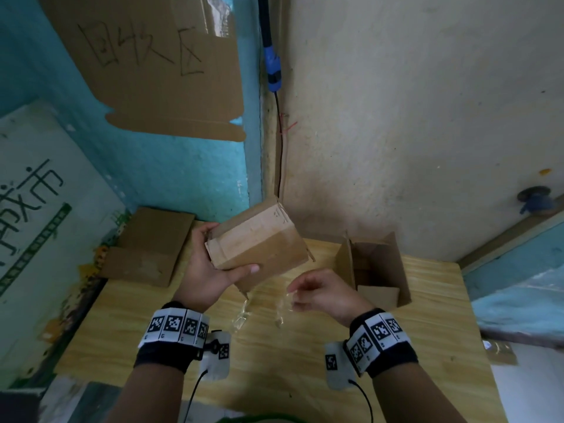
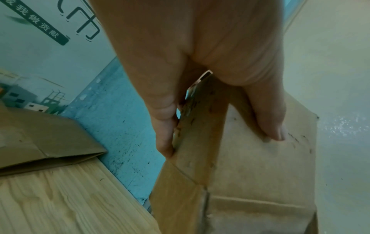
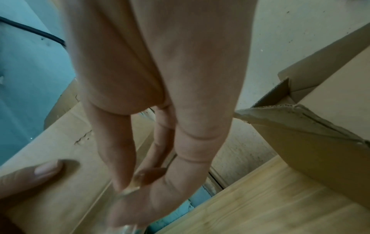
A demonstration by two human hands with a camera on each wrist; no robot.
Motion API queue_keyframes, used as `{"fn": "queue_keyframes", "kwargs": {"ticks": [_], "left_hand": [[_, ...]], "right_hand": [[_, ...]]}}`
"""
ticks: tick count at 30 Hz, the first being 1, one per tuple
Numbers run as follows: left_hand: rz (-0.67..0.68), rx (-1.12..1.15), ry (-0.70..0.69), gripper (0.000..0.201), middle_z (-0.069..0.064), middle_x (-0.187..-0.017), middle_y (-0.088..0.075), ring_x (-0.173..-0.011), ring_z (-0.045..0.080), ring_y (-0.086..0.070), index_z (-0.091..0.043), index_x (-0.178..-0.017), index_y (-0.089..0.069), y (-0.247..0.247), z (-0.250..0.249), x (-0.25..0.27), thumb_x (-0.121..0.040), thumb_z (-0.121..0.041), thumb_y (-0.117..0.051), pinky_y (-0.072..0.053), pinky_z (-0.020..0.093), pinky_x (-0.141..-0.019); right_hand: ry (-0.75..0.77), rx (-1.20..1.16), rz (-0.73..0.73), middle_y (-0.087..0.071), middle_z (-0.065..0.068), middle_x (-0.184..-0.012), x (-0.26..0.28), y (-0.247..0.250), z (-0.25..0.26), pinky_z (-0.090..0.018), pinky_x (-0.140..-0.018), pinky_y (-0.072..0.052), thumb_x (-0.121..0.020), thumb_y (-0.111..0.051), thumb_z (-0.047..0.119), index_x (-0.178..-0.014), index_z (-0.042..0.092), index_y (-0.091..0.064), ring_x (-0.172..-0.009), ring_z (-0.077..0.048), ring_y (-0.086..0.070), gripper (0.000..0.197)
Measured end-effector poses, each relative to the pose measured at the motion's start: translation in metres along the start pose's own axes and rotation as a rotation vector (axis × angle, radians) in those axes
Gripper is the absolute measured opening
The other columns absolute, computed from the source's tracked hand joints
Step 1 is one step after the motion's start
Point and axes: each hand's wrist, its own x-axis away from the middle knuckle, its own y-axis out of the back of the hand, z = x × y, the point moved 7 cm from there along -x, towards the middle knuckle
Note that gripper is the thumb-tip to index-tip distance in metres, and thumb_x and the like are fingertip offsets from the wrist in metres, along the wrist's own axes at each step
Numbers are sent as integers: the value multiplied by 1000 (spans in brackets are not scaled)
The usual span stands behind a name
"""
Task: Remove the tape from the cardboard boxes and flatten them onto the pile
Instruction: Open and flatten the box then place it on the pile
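Overhead, we saw the left hand [image 1: 205, 274] grasping a small cardboard box [image 1: 259, 248] tilted above the wooden counter [image 1: 305, 361] — thumb across its near face, fingers behind. Our right hand [image 1: 320, 293], just beside it, pinched a strip of clear tape [image 1: 282, 306] that hung down toward the counter. An open box [image 1: 375, 270] stood at right; the pile of flattened cardboard [image 1: 146, 251] lay far left, against the blue wall.

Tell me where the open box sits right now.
In the head view the open box stands on the wooden table at the right, by the beige wall, just beyond the right hand. The right wrist view shows it at right.
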Motion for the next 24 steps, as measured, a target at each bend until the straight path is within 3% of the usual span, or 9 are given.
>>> {"fn": "queue_keyframes", "kwargs": {"ticks": [2, 4, 8, 11, 13, 18, 21, 22, 24], "left_hand": [[-8, 9, 5, 98, -21, -118, -50, -100, -20, -53, -21, -131, -36, 2, -1, 0, -55, -7, -96, -49, 16, -83], [9, 18, -11, 98, -19, -119, -49, -101, -20, -53, -20, -132, -36, 1, -4, 0, -56, -5, -95, -51, 11, -79], [57, -2, -86, 90, -15, -118, -46, -102, -18, -52, -14, -127, -33, -4, -12, 2, -60, 0, -92, -50, 8, -79], [130, -8, -70, 79, -9, -108, -52, -94, -12, -55, -15, -117, -38, -12, -12, 4, -61, -3, -92, -51, 14, -74], [168, -21, -67, 76, -8, -105, -54, -93, -8, -56, -17, -114, -41, -17, -13, 7, -60, -8, -94, -52, 16, -73], [119, -83, -140, 85, -4, -109, -47, -94, -15, -50, -7, -117, -35, -21, -21, 9, -57, -4, -95, -46, 6, -76], [152, -64, -125, 87, -2, -115, -49, -100, -3, -54, -17, -118, -35, -22, -20, 10, -56, -7, -96, -53, 17, -79], [170, -47, -111, 85, -2, -116, -51, -101, 0, -56, -20, -117, -36, -23, -19, 11, -57, -7, -96, -56, 23, -77], [193, -58, -119, 80, -4, -116, -52, -101, -3, -56, -23, -113, -39, -25, -20, 12, -58, -7, -95, -56, 23, -73]], "right_hand": [[-20, 100, -13, -62, -5, -83, -2, -2, -3, -31, -83, -62, -84, -78, 0, -99, -1, -77, -81, -18, -67, 15], [-18, 233, -33, -72, -2, -85, -3, -2, -5, -35, -90, -61, -80, -81, 7, -93, 10, -81, -87, -18, -71, 13], [-80, 105, 12, -75, -12, -109, -3, -6, -16, -34, -90, -62, -90, -69, -4, -100, 0, -78, -109, -21, -70, 14], [-98, 4, 43, -77, -8, -99, 3, -5, -19, -38, -89, -63, -90, -73, -1, -104, -2, -76, -104, -19, -73, 14], [-103, -27, 38, -79, -9, -102, 7, -1, -18, -38, -86, -64, -91, -70, -3, -105, 1, -75, -104, -21, -74, 16], [-66, -115, -24, -75, -17, -114, 11, 13, -16, -32, -82, -63, -92, -64, -11, -111, -3, -71, -102, -27, -76, 22], [-19, -157, -58, -69, -20, -101, 14, 18, -15, -31, -81, -63, -88, -66, -17, -97, -11, -68, -94, -28, -76, 10], [-7, -161, -67, -67, -20, -96, 14, 19, -14, -30, -79, -63, -87, -68, -17, -92, -9, -67, -91, -28, -75, 10], [-7, -159, -66, -65, -21, -90, 16, 19, -14, -30, -75, -64, -85, -70, -17, -89, -4, -65, -84, -28, -77, 15]]}}
